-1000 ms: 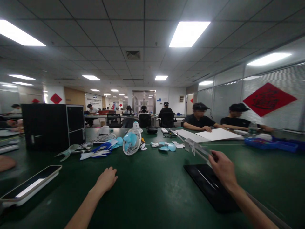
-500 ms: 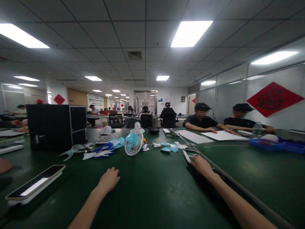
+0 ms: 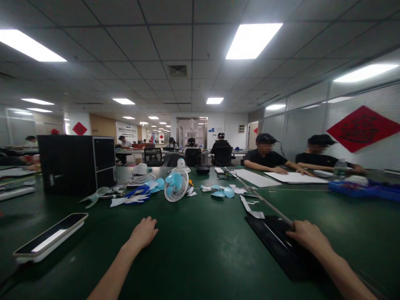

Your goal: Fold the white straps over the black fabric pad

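My left hand (image 3: 143, 233) rests palm down on the green table (image 3: 193, 250), fingers loosely curled, holding nothing. My right hand (image 3: 308, 236) lies on a flat black tablet-like panel (image 3: 278, 246) at the right, fingers bent over its far edge; I cannot tell if it grips it. A crumpled strip of clear film (image 3: 251, 208) lies on the table just beyond the panel.
A small blue and white fan (image 3: 175, 186) stands mid-table among loose blue blades and gloves. A black computer case (image 3: 76, 163) is at the left, a white-edged tablet (image 3: 50, 238) near left. Two people sit at the right with white sheets (image 3: 293, 178); blue trays (image 3: 362, 188) lie beyond.
My right hand held the clear film up, laid it down on the table beyond the panel, then drew back onto the black panel. My left hand stayed put.
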A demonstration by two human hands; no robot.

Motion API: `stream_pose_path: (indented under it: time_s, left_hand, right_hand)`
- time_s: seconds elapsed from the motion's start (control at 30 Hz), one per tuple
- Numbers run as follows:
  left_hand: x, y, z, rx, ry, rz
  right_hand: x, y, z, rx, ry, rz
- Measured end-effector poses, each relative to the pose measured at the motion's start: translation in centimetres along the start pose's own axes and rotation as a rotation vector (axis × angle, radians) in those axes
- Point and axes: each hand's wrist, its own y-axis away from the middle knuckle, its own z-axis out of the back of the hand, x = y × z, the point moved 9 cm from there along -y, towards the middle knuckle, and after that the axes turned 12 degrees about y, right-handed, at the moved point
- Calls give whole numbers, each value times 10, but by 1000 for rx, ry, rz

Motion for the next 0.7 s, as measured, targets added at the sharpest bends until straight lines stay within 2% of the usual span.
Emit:
stream_pose_path:
  time_s: [0.1, 0.27, 0.33, 0.4, 0.47, 0.53, 0.7]
  left_hand:
    - [0, 0, 0, 0, 10, -5]
    - [-3, 2, 2, -6, 23, -5]
    - [-4, 2, 3, -11, 29, -3]
    - [-4, 2, 4, -16, 35, 1]
    - [-4, 2, 4, -16, 42, 5]
    - [-3, 2, 4, -17, 46, 6]
    - [0, 2, 3, -17, 44, 0]
  right_hand:
    - [-3, 2, 0, 19, -37, -29]
    - [-36, 10, -8, 32, -148, -137]
    - [-41, 15, -13, 80, -194, -129]
    - [-35, 20, -15, 127, -223, -83]
    - [-15, 26, -11, 143, -234, -4]
    - [18, 32, 0, 121, -235, 107]
    - [130, 49, 36, 27, -202, 380]
